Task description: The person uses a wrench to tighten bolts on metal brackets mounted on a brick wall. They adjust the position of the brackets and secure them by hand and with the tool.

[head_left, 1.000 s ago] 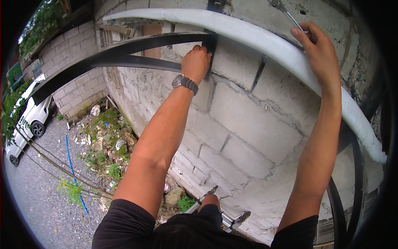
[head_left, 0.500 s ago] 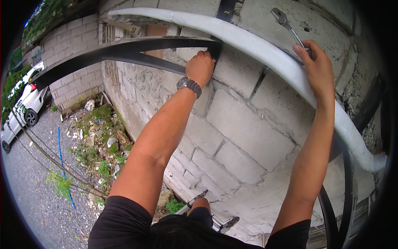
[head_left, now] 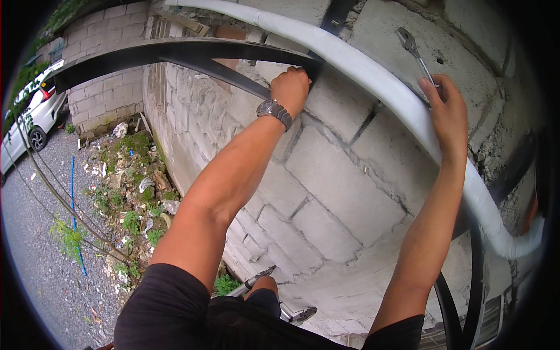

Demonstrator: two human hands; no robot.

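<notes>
My left hand (head_left: 290, 91), with a dark watch (head_left: 272, 109) on its wrist, is closed against the wall-side upright of a black metal bracket (head_left: 192, 54). Its fingertips and whatever they hold are hidden. Beyond the white wrapped pipe (head_left: 373, 73), my right hand (head_left: 449, 114) is closed on the handle of a silver adjustable wrench (head_left: 415, 49). The wrench's jaw points up and left, close to the concrete wall (head_left: 332, 157). My right forearm crosses over the pipe.
Below me are metal ladder parts (head_left: 256, 280) beside my leg. More black metal bars (head_left: 475, 280) stand at lower right. On the left, rubble and weeds (head_left: 137, 175) edge a gravel yard (head_left: 49, 233) with a blue pipe (head_left: 74, 216) and a white car (head_left: 35, 122).
The whole view has shifted a little, with the bracket's outer end now higher in it. Both hands keep nearly the same places, and the wrench stays in my right hand.
</notes>
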